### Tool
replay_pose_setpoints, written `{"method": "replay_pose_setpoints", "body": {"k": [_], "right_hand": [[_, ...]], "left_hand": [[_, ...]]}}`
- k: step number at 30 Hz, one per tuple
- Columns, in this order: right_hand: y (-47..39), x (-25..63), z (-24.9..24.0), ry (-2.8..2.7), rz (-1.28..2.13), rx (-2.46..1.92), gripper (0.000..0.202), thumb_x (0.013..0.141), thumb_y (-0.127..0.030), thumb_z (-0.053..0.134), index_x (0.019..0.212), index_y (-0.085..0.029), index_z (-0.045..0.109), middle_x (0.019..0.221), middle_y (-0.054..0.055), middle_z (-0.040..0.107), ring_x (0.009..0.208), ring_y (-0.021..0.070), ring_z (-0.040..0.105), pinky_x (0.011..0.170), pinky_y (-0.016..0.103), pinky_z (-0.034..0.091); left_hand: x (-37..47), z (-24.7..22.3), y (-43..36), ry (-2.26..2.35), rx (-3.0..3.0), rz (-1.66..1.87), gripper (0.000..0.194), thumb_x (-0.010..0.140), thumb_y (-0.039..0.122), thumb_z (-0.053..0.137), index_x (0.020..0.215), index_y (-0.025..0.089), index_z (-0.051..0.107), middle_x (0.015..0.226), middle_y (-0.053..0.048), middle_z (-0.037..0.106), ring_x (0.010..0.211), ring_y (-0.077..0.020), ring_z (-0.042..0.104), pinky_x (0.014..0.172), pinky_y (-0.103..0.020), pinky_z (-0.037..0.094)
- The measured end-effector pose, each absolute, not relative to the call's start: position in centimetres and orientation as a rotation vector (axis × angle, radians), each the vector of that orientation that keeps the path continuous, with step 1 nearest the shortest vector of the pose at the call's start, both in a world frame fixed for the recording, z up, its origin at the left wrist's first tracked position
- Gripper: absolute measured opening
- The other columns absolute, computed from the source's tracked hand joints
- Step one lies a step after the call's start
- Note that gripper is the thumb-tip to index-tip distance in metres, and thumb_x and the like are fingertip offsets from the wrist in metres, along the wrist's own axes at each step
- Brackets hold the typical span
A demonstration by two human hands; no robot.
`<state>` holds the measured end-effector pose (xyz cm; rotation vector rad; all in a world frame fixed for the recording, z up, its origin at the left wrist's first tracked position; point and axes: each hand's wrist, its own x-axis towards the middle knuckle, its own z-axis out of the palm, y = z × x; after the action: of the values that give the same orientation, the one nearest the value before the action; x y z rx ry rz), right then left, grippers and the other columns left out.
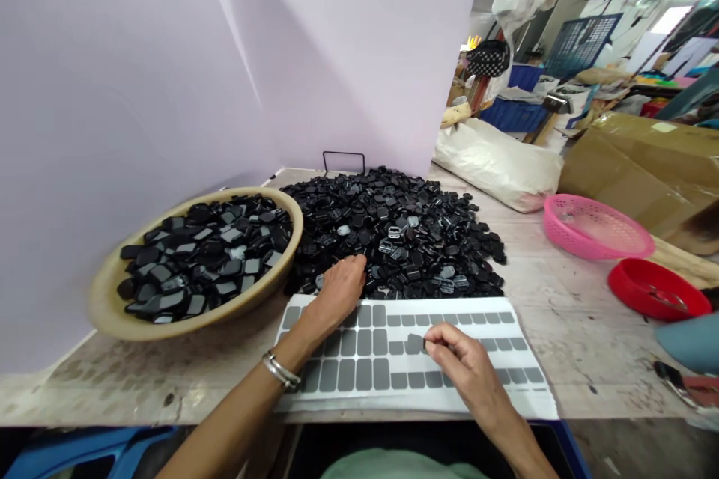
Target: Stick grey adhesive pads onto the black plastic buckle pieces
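Observation:
My right hand (461, 361) pinches a grey sticker (415, 344) by its edge, just above a white sheet (449, 404) printed with rows of larger and smaller grey stickers. At the near edge of a heap of small black plastic pieces (427, 217), my left hand (341, 283) reaches across the sheet's left part. Its fingers are bent down among the pieces, and whatever is between the fingertips is hidden. A metal bangle circles the left wrist.
A beige basin (297, 221) full of black pieces, several with grey faces, stands at the left. To the right are a pink basket (595, 239), a red bowl (634, 296), a cardboard box (645, 165) and a white sack (497, 161). A pale wall panel (348, 52) rises behind.

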<state>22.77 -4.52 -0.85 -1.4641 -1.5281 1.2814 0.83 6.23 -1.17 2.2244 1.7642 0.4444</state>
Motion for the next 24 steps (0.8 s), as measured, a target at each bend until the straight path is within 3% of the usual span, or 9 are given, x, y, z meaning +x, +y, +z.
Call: {"method": "replay_pose_setpoints", "body": {"k": [2,6,11,18,24], "right_hand": [[-4.4,23.1,-1.3,-1.481,1.273,-1.485,0.024,0.081,-0.041,0.051,0.077,-0.019,0.059,0.061,-0.003,0.042,0.057,0.0126,0.037,0.052,0.025,0.029],[-4.3,23.3,-2.0,-1.304,1.351,-1.441,0.030,0.079,-0.042,0.054,0.095,-0.018,0.065,0.066,-0.002,0.048,0.055,0.0109,0.040,0.048,0.023,0.031],[-4.5,22.0,-1.3,-1.131,1.631,-1.205,0.044,0.076,-0.036,0.059,0.116,-0.018,0.059,0.068,-0.004,0.048,0.048,0.0064,0.039,0.039,0.018,0.025],[-5.6,21.0,-1.2,-1.099,1.736,-1.201,0.053,0.073,-0.036,0.061,0.122,-0.018,0.055,0.067,-0.005,0.047,0.046,0.0057,0.037,0.038,0.017,0.024],[-6.6,21.8,-1.0,-1.241,1.764,-1.219,0.051,0.075,-0.035,0.060,0.124,-0.022,0.057,0.071,-0.004,0.048,0.049,0.0066,0.039,0.042,0.019,0.029]], "left_hand": [[0.7,-0.9,6.5,1.731,2.187,0.495,0.015,0.084,0.011,0.045,0.089,0.018,0.057,0.087,-0.005,0.062,0.084,-0.0203,0.057,0.075,-0.031,0.040],[0.4,1.3,5.2,1.569,2.078,0.627,0.013,0.086,0.020,0.046,0.094,0.019,0.055,0.077,0.000,0.057,0.073,-0.0151,0.054,0.068,-0.027,0.041],[2.3,1.6,0.6,1.076,1.433,0.832,0.019,0.080,0.023,0.056,0.098,0.015,0.056,0.073,0.002,0.054,0.062,-0.0103,0.048,0.058,-0.022,0.038],[4.3,-1.0,-3.0,0.992,1.293,1.032,0.007,0.072,0.014,0.063,0.079,0.015,0.065,0.080,-0.001,0.057,0.076,-0.0135,0.052,0.068,-0.025,0.040],[4.4,-0.7,-3.7,0.885,0.864,0.922,0.027,0.055,0.014,0.080,0.079,0.013,0.066,0.075,-0.002,0.061,0.067,-0.0103,0.053,0.063,-0.022,0.041]]}}
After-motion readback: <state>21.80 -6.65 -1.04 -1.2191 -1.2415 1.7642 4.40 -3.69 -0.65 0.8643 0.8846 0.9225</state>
